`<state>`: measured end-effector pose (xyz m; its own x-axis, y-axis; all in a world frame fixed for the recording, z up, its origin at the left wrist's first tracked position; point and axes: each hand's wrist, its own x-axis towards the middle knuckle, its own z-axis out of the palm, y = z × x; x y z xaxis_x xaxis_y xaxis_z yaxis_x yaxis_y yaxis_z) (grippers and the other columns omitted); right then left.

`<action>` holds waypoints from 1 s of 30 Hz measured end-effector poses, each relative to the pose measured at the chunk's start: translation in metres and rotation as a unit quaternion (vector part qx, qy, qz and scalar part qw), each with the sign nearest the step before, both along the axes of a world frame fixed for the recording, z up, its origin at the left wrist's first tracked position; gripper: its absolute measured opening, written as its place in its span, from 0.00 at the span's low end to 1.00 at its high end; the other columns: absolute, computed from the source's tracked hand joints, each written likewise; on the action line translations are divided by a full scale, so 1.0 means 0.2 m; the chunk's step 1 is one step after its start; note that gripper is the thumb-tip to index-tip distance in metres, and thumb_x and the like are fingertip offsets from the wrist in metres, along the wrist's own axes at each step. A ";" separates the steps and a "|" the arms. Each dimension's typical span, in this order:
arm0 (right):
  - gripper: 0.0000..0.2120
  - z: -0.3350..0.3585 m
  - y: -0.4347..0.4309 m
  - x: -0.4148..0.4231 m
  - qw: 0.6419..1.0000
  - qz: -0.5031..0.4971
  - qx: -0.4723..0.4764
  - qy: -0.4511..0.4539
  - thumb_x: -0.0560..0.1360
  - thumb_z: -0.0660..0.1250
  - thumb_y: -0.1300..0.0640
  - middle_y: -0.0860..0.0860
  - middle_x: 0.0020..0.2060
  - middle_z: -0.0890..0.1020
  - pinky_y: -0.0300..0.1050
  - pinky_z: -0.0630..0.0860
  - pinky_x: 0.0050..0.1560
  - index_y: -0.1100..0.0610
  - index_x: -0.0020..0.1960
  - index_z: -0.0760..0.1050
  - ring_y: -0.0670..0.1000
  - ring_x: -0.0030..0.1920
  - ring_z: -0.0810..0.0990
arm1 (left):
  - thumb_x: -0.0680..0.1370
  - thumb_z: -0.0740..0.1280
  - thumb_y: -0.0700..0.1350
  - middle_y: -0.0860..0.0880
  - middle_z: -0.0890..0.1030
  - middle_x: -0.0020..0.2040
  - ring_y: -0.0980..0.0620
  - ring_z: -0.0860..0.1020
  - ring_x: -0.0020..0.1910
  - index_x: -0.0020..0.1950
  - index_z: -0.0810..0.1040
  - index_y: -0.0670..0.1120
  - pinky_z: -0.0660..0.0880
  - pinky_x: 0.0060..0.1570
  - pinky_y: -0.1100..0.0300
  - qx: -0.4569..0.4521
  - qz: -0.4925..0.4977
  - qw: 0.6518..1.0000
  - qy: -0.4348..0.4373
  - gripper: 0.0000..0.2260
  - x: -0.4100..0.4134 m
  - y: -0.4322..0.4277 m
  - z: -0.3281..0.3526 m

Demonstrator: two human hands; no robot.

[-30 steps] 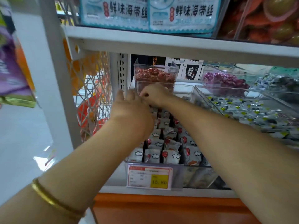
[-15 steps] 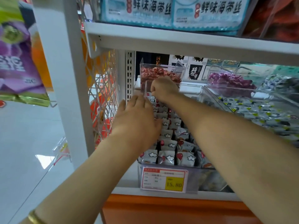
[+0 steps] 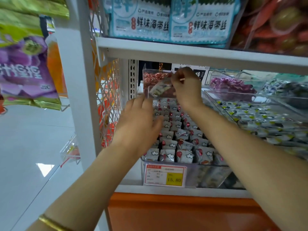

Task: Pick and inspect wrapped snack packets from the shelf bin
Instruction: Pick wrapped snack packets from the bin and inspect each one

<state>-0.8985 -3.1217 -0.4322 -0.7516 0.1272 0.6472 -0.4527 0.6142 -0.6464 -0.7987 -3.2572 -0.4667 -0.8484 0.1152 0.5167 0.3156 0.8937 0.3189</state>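
While the right hand (image 3: 186, 87) pinches one packet (image 3: 160, 88) in curled fingers above the far end of the bin (image 3: 191, 178), the left hand (image 3: 140, 125) hovers over the bin's left side, fingers straight, holding nothing. Other packets (image 3: 183, 154) stand in rows inside the bin, and a price tag (image 3: 165, 175) is on its front wall.

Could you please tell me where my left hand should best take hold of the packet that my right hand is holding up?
Take its free lower-left end, coming from below left. The right hand pinches the packet at its upper-right end, so it hangs tilted, the flat free end nearest the open left hand. A pinch grip across the flat faces probably suits.
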 end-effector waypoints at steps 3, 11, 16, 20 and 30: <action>0.02 0.00 0.10 0.29 0.990 0.033 -0.137 -0.026 0.78 0.62 0.61 0.51 0.44 0.79 0.43 0.81 0.38 0.58 0.46 0.71 0.52 0.40 0.81 | 0.79 0.61 0.48 0.45 0.67 0.70 0.47 0.62 0.68 0.71 0.66 0.42 0.56 0.65 0.60 0.042 0.006 0.996 0.080 0.21 0.10 0.00 0.01; 0.05 -0.12 0.25 0.87 0.858 0.198 -0.440 -0.177 0.76 0.62 0.65 0.56 0.36 0.79 0.38 0.78 0.33 0.64 0.44 0.76 0.48 0.31 0.81 | 0.78 0.61 0.51 0.54 0.79 0.41 0.59 0.74 0.34 0.55 0.77 0.48 0.70 0.31 0.71 0.243 -0.101 0.964 -0.031 0.11 0.36 0.03 0.02; 0.08 -0.15 0.30 0.94 0.821 0.233 -0.470 -0.226 0.66 0.68 0.58 0.56 0.35 0.82 0.38 0.78 0.32 0.62 0.42 0.79 0.49 0.33 0.81 | 0.75 0.65 0.51 0.49 0.78 0.36 0.60 0.75 0.30 0.46 0.80 0.46 0.73 0.29 0.67 0.454 -0.159 0.865 -0.143 0.10 0.41 0.03 0.01; 0.05 -0.18 0.32 0.93 0.808 0.226 -0.483 -0.251 0.64 0.69 0.57 0.51 0.28 0.79 0.35 0.75 0.26 0.56 0.34 0.83 0.45 0.27 0.77 | 0.69 0.67 0.49 0.49 0.78 0.34 0.57 0.76 0.29 0.38 0.80 0.45 0.74 0.27 0.68 0.631 -0.221 0.705 -0.238 0.08 0.41 0.04 0.01; 0.06 -0.20 0.32 0.89 0.764 0.298 -0.513 -0.254 0.66 0.66 0.60 0.52 0.27 0.77 0.35 0.73 0.22 0.60 0.39 0.81 0.45 0.24 0.76 | 0.69 0.67 0.48 0.49 0.75 0.33 0.59 0.71 0.25 0.39 0.82 0.45 0.70 0.24 0.69 0.675 -0.208 0.675 -0.214 0.08 0.37 0.02 -0.02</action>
<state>-0.7209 -3.0584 -0.4725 -0.9950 -0.0902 0.0429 0.0139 -0.5504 -0.8348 -0.7255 -3.2533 -0.4710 -0.9927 0.0588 0.1058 0.0693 -0.4400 0.8953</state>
